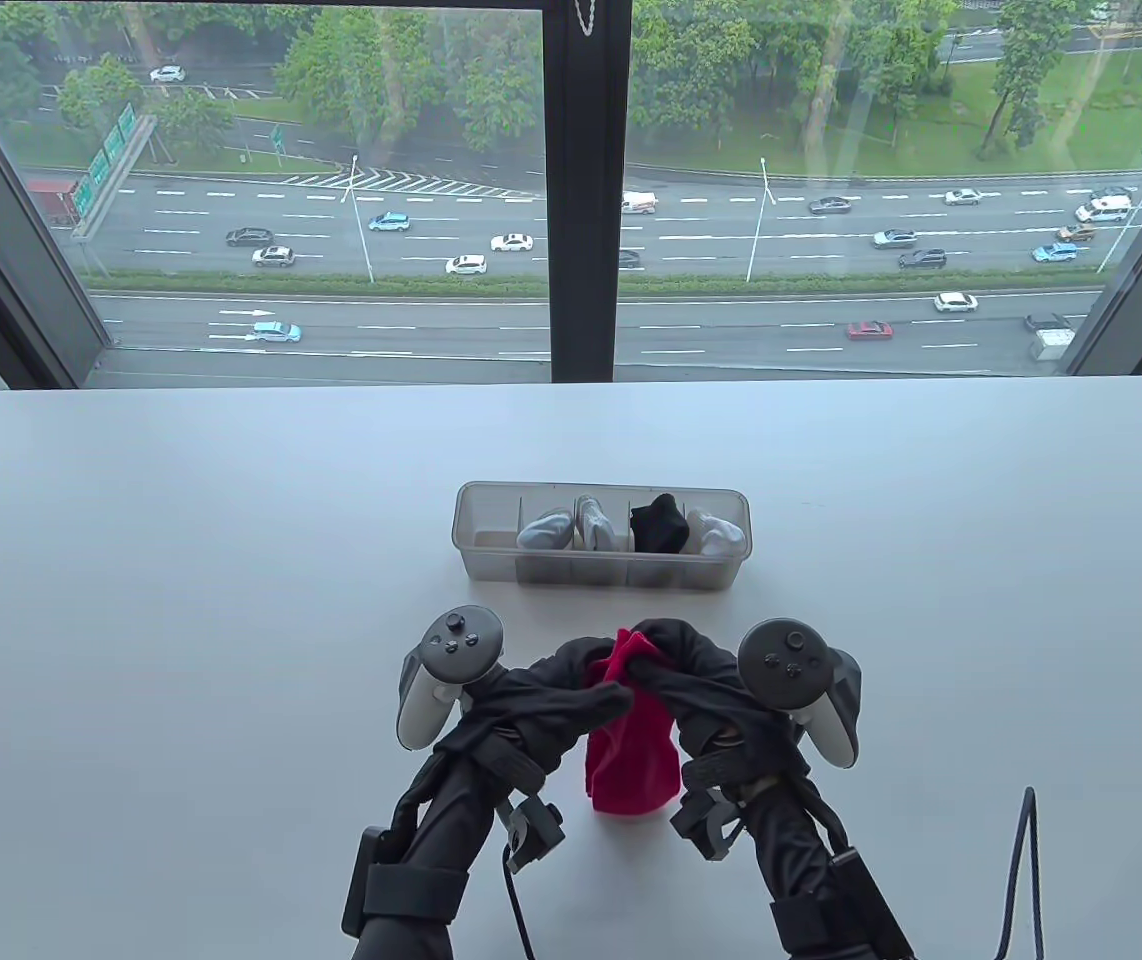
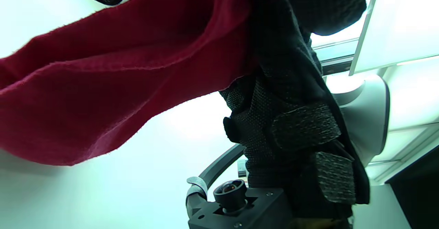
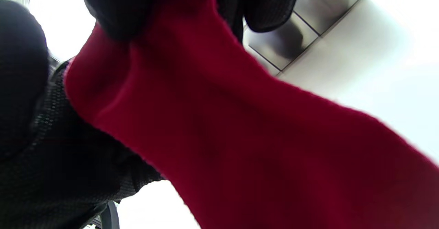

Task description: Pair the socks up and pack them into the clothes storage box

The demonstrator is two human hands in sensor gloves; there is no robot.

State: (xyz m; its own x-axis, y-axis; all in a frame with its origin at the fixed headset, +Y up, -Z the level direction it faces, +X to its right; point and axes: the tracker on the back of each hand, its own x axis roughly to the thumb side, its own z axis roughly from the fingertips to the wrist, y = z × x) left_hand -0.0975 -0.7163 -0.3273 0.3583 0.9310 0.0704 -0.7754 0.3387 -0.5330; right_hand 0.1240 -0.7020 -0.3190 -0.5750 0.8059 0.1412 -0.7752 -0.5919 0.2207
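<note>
While both black-gloved hands meet just above the white table (image 1: 181, 560), a red fabric sock (image 1: 631, 765) is pinched at its top by the curled fingers of the left hand (image 1: 556, 700) and the right hand (image 1: 696, 680) and hangs down between the wrists. Beyond them, a clear plastic divided storage box (image 1: 603, 572) is seen, with grey, white and black socks in four compartments and its leftmost one unfilled.

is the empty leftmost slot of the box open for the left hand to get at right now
Probably not right away. The leftmost slot of the storage box looks empty with bare table before it, but the left hand and right hand both pinch the red socks, so it is busy.
</note>
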